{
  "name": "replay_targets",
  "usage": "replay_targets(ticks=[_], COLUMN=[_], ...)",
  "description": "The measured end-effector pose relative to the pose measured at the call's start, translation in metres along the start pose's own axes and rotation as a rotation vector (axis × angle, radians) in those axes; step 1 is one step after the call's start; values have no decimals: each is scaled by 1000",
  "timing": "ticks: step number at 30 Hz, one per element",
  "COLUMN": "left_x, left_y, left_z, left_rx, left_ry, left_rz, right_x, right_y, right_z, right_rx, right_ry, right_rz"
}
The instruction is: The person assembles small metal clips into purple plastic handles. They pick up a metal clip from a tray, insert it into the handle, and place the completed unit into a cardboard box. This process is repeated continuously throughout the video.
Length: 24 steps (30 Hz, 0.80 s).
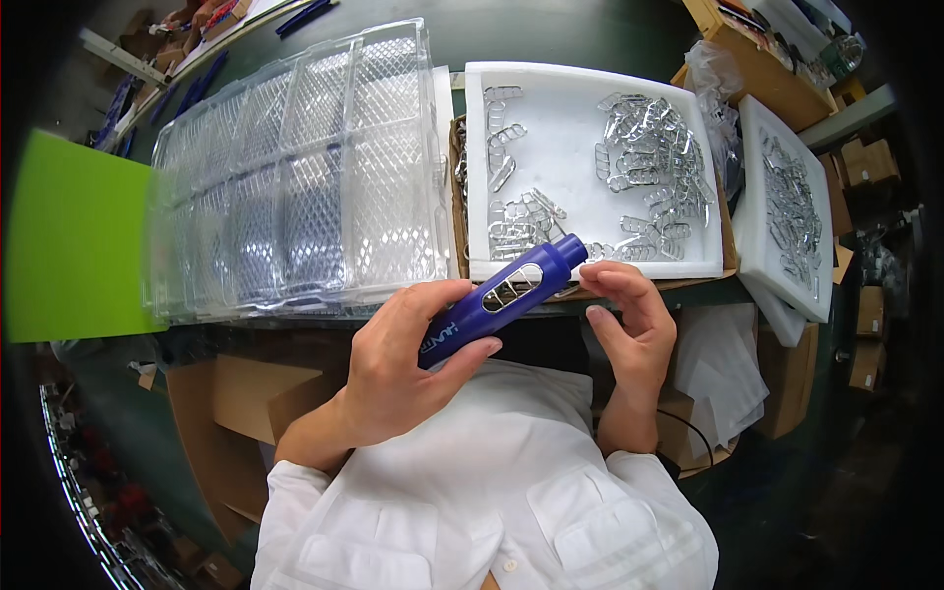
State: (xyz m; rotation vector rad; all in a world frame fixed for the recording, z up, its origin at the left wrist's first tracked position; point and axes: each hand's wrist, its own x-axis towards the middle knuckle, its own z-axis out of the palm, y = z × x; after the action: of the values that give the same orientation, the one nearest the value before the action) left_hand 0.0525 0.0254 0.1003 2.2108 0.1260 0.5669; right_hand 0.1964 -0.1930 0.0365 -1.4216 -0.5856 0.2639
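Note:
My left hand (403, 344) is closed around a blue cylindrical tool body (462, 329), held at a slant with its narrower end up to the right. A silver slotted trim piece (512, 288) sits in an oval recess on its side. From its narrow end a thin metal rod sticks out. Just right of that end is my right hand (632, 320), its fingers curved and thumb apart, with nothing visible between them. Beyond both hands, a white foam tray (560, 147) holds many loose silver slotted pieces (649, 143), heaped at the right and scattered at the left.
Stacked clear plastic blister trays (383, 177) stand left of the foam tray, beside a bright green panel (79, 236). At the right leans another white foam tray (767, 187) with silver pieces. Open cardboard boxes (236, 393) and white sheets (723, 369) lie below the bench edge.

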Motion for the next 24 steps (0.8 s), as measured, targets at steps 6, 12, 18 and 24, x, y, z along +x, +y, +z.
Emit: replay_targets(ticks=[6,12,18,24], left_x=[37,167,357,272], left_y=[-5,-58,-242,-198], left_z=[-5,-38,-136,-151], left_rx=[78,296,721,364], left_ry=[-23,95,287,327], left_rz=[122,131,-45,186], right_x=[8,12,29,61], right_y=[5,1,-10,-22], right_z=[-16,-22,-5,2], right_rx=[-26,-75,-263,-667], right_ry=[21,57,9,72], right_rz=[-6,-7,-23,-219])
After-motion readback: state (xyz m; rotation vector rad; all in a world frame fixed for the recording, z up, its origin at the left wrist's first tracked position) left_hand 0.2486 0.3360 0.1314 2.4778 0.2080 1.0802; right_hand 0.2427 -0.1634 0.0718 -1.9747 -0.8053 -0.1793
